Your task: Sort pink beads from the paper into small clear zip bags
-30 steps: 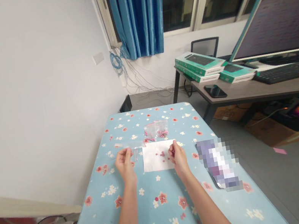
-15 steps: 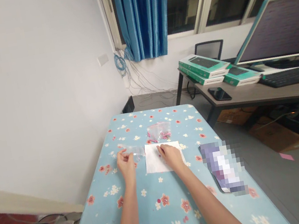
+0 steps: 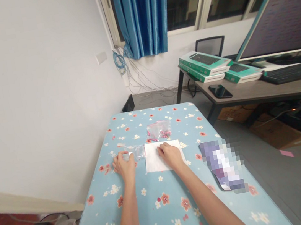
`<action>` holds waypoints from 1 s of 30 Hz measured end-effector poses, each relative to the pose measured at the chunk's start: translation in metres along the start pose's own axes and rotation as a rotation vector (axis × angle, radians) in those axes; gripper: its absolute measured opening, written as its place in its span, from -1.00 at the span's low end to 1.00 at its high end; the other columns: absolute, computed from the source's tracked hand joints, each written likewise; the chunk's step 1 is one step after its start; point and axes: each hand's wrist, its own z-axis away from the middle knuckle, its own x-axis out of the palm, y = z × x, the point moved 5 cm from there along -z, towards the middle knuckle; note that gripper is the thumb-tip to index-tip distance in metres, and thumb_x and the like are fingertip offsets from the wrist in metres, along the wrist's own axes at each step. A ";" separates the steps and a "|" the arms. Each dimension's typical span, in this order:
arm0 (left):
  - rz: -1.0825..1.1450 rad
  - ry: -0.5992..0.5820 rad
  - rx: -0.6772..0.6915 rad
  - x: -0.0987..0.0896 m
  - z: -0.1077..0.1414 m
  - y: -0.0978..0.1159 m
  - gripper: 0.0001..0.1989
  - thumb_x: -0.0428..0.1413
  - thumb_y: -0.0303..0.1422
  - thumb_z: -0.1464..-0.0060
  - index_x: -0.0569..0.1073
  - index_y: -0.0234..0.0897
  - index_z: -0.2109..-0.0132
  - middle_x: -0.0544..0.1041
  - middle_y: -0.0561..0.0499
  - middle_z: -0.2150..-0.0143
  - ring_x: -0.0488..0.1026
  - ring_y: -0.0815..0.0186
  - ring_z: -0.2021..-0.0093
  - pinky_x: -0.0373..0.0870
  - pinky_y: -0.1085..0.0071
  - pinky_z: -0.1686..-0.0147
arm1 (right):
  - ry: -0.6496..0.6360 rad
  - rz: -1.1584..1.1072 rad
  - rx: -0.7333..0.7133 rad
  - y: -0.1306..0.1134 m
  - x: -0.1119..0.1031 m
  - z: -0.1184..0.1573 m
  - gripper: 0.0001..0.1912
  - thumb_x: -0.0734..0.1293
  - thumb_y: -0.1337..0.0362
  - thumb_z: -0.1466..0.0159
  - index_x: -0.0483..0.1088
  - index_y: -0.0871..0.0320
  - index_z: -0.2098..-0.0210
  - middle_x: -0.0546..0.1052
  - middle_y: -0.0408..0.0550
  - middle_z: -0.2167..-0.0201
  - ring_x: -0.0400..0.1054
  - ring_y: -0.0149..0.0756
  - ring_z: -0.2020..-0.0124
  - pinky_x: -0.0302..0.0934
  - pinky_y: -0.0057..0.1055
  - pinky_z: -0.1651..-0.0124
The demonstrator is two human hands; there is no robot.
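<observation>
Across the paper my right hand [image 3: 171, 154] has come inward from its right edge, while my left hand [image 3: 125, 165] has loosened from its pinch near the clear bag. My right fingers are curled in narrow over the white paper [image 3: 153, 164]; their tips are hidden, so I can't tell whether they hold anything. My left thumb and fingers stand apart, at nine o'clock from the paper, beside the clear bag [image 3: 138, 152], which lies flat at about ten o'clock, reaching the paper's left edge.

At twelve, just beyond the paper, sits the bag of pink beads [image 3: 159, 130]. Toward me on the flowered counter [image 3: 155, 220], a loose red bead [image 3: 159, 199] lies at about seven o'clock, and small pink pieces [image 3: 185, 217] near six. A pixelated item [image 3: 224, 165] rests at four o'clock. Farther out, around two, a black phone [image 3: 220, 91] and green keyboard boxes [image 3: 204, 64] lie on the desk [image 3: 240, 92].
</observation>
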 end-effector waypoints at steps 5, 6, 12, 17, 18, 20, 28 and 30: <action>0.063 0.071 0.038 -0.002 0.002 0.002 -0.75 0.13 -0.40 0.11 0.39 -0.17 0.19 0.34 -0.08 0.05 0.25 0.03 -0.03 0.16 0.04 -0.01 | 0.052 -0.017 0.014 0.002 -0.002 0.001 -0.68 0.08 0.20 -0.35 0.40 0.14 0.34 0.49 -0.06 0.33 0.37 -0.38 0.40 -0.05 -0.45 0.42; 0.090 0.081 0.082 -0.002 0.002 0.003 -0.75 0.12 -0.42 0.11 0.39 -0.17 0.19 0.35 -0.07 0.06 0.26 0.05 -0.03 0.17 0.07 -0.02 | 0.068 -0.023 0.016 0.002 -0.003 0.001 -0.69 0.09 0.19 -0.35 0.39 0.14 0.35 0.49 -0.07 0.33 0.37 -0.38 0.41 -0.07 -0.45 0.43; 0.187 0.105 0.312 0.001 0.003 0.010 -0.79 0.09 -0.46 0.09 0.41 -0.19 0.23 0.41 -0.04 0.16 0.34 0.15 0.08 0.20 0.17 -0.02 | 0.155 -0.153 0.024 0.005 -0.010 0.004 -0.70 0.11 0.18 -0.33 0.35 0.13 0.44 0.48 -0.12 0.42 0.32 -0.39 0.45 -0.09 -0.45 0.43; 0.204 0.151 0.486 -0.004 0.013 0.025 -0.85 0.06 -0.46 0.03 0.42 -0.22 0.24 0.44 -0.06 0.19 0.36 0.17 0.11 0.23 0.21 0.01 | 0.176 -0.329 0.084 0.012 -0.012 0.004 -0.68 0.12 0.14 -0.30 0.33 0.12 0.49 0.46 -0.14 0.51 0.30 -0.38 0.45 -0.07 -0.47 0.40; 0.207 0.133 0.536 -0.003 0.016 0.029 -0.86 0.04 -0.46 0.00 0.41 -0.22 0.24 0.44 -0.05 0.20 0.37 0.18 0.12 0.25 0.23 0.02 | 0.176 -0.354 0.094 0.014 -0.012 0.004 -0.68 0.12 0.13 -0.29 0.33 0.12 0.49 0.46 -0.15 0.52 0.30 -0.37 0.45 -0.07 -0.47 0.40; 0.174 0.057 0.616 0.001 0.022 0.035 -0.86 0.02 -0.45 -0.03 0.41 -0.22 0.23 0.47 -0.04 0.22 0.38 0.20 0.14 0.26 0.26 0.06 | 0.182 -0.401 0.105 0.016 -0.012 0.003 -0.67 0.12 0.11 -0.28 0.33 0.12 0.49 0.46 -0.15 0.53 0.30 -0.37 0.46 -0.06 -0.47 0.40; -0.095 -0.064 0.452 0.009 0.018 0.027 -0.83 0.06 -0.39 -0.02 0.44 -0.20 0.19 0.54 -0.01 0.18 0.40 0.13 0.13 0.24 0.23 0.13 | 0.227 -0.524 0.126 0.021 -0.009 0.002 -0.66 0.12 0.06 -0.25 0.37 0.11 0.46 0.49 -0.14 0.54 0.31 -0.38 0.51 0.02 -0.48 0.39; -0.130 -0.083 0.411 0.010 0.016 0.025 -0.82 0.07 -0.37 -0.02 0.44 -0.20 0.18 0.54 -0.02 0.17 0.41 0.13 0.13 0.23 0.23 0.13 | 0.226 -0.550 0.129 0.022 -0.009 0.002 -0.65 0.12 0.05 -0.25 0.38 0.12 0.45 0.49 -0.14 0.55 0.31 -0.37 0.51 0.03 -0.48 0.39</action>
